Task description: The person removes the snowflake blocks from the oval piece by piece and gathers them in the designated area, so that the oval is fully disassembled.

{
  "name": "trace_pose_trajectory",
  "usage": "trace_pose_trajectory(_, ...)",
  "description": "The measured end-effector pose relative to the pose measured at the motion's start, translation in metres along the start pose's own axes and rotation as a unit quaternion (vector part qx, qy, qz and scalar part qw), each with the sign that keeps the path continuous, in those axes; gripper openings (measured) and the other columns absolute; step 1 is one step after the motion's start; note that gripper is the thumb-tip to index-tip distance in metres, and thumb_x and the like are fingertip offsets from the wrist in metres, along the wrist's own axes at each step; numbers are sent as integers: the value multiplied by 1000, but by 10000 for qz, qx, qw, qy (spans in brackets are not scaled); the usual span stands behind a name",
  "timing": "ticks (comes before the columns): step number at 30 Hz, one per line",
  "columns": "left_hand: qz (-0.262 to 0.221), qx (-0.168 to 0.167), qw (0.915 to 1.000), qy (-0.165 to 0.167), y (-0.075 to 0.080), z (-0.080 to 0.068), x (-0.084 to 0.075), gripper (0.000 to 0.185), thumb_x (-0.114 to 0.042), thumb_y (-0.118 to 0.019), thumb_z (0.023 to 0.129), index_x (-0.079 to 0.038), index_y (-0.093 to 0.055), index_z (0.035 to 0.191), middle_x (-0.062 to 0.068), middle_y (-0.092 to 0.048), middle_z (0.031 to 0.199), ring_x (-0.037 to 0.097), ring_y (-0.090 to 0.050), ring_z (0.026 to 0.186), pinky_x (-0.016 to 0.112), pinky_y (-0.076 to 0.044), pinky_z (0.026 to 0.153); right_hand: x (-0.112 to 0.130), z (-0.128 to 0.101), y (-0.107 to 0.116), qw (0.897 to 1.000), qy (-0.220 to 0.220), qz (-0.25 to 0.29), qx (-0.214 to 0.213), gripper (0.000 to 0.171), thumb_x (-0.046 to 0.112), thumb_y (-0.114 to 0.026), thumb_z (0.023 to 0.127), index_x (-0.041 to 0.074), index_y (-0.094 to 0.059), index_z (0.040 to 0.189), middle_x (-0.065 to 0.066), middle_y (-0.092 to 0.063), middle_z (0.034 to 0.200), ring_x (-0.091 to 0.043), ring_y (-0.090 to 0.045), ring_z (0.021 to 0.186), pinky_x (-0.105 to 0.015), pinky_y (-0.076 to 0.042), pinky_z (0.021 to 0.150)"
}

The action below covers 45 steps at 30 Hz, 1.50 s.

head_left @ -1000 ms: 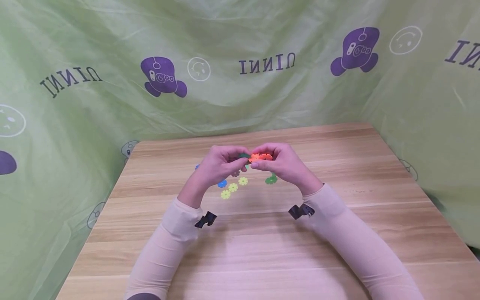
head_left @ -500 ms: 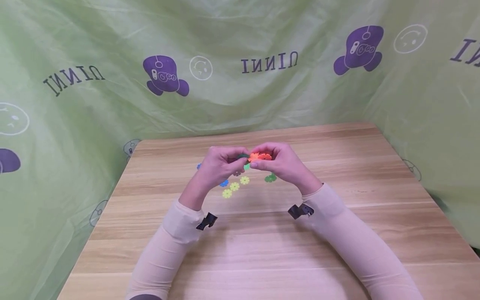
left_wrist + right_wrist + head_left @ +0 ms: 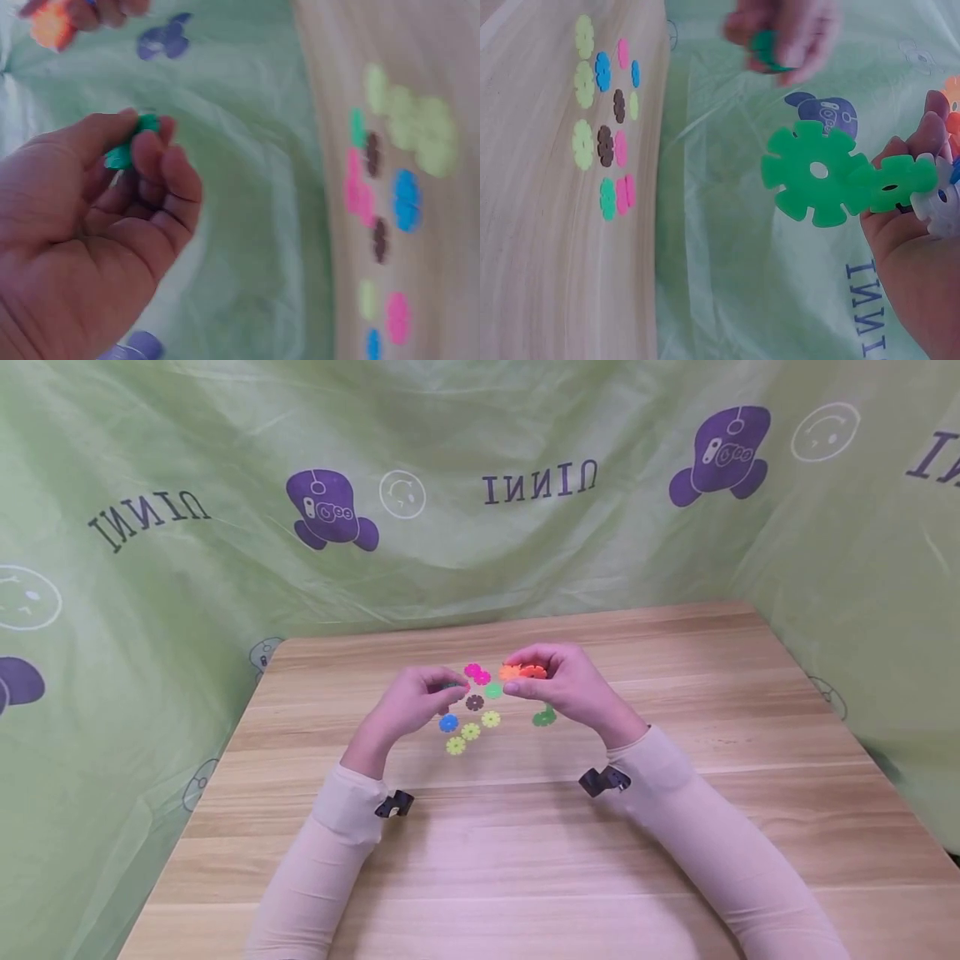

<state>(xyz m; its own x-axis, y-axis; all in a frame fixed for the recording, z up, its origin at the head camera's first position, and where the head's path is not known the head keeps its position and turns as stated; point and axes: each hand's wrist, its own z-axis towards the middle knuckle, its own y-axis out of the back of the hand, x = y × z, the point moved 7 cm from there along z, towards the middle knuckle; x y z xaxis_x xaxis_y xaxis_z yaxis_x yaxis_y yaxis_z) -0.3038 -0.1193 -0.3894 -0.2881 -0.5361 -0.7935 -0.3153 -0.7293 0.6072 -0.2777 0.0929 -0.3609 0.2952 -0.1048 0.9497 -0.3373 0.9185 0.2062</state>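
- Green printed sheeting (image 3: 525,552) backs a wooden counter (image 3: 675,827); loose flower-shaped discs (image 3: 471,732) lie at its middle.
- Left hand (image 3: 408,706): grip pinched on a small green disc (image 3: 131,142) between thumb and fingertips, raised above the counter.
- Right hand (image 3: 558,685): grip closed on a cluster of joined discs (image 3: 847,180) — orange on top, green pieces jutting out toward the left hand.
- Relation: green disc lies just left of the cluster, apart from it, at like height; the cluster's long axis runs along that line.
- Room: bare counter on all near sides — edges well apart from both hands.

Green discs (image 3: 847,180); light wood table (image 3: 675,693); purple-printed green cloth (image 3: 225,577).
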Motion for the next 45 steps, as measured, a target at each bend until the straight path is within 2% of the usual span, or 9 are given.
trace_pose_trajectory(8,834,934,9878,926,-16,2,57,29,-20,-56,99,-10,-68,124,9,-65,122,22,-60,98,40,-50,88,-4,-1,0,9999,-140,-44,5,37,20,-84,80,7,-71,111,-11,-68,90,-22,-59,75,-29,-53,65)
trace_pose_trajectory(12,904,1095,9831,1153,-21,1,73,26,-14,-59,96,-11,-69,120,7,-66,116,18,-59,88,36,-51,80,-6,-1,1,9998,-195,-40,29,38,19,-84,80,6,-71,112,-11,-68,91,-21,-59,76,-28,-53,66)
trace_pose_trajectory(17,701,1360,9766,1509,-25,-2,85,29,-5,-63,92,-8,-68,120,7,-67,92,18,-59,66,30,-51,67,-8,-1,1,9998,-191,-100,54,38,20,-84,79,6,-71,112,-11,-67,91,-22,-58,76,-28,-52,65)
trace_pose_trajectory(22,720,1452,9748,1530,-24,-3,91,26,-5,-69,89,-3,-67,115,5,-67,95,18,-63,70,30,-54,68,-7,-2,0,9997,-198,-101,98,38,20,-84,79,7,-71,112,-12,-68,93,-23,-59,76,-28,-53,64)
trace_pose_trajectory(27,1143,1510,9708,1472,-18,-5,86,17,-20,-71,90,-9,-70,103,5,-68,91,21,-62,77,34,-53,70,-8,-2,0,9996,-237,-112,130,39,20,-85,79,7,-71,112,-14,-68,94,-24,-60,77,-31,-54,65)
trace_pose_trajectory(30,1228,1467,9717,1386,-14,-6,77,17,-27,-69,92,-12,-71,100,5,-68,91,22,-60,79,38,-52,71,-8,-2,1,9995,-230,-156,121,38,20,-85,79,8,-71,112,-15,-68,95,-25,-59,77,-34,-54,66)
trace_pose_trajectory(33,1256,1165,9805,963,-9,-3,57,21,-31,-67,94,-13,-70,104,3,-67,95,21,-59,84,38,-52,75,-6,-2,1,9995,-194,-202,116,38,20,-85,79,8,-71,112,-14,-68,94,-25,-59,77,-34,-54,66)
trace_pose_trajectory(39,891,488,9932,-570,-7,-1,-15,27,-32,-66,95,-15,-68,115,-3,-67,94,17,-62,79,36,-53,71,-3,-2,1,9998,-59,-11,178,37,16,-83,80,5,-70,113,-13,-69,95,-24,-62,79,-30,-55,69)
trace_pose_trajectory(45,287,148,9818,-1874,-10,-12,-77,25,-16,-72,91,-14,-69,116,-7,-66,91,10,-63,74,32,-55,65,0,-5,-1,9992,138,280,257,42,19,-86,78,3,-70,113,-13,-70,95,-23,-64,80,-31,-56,71)
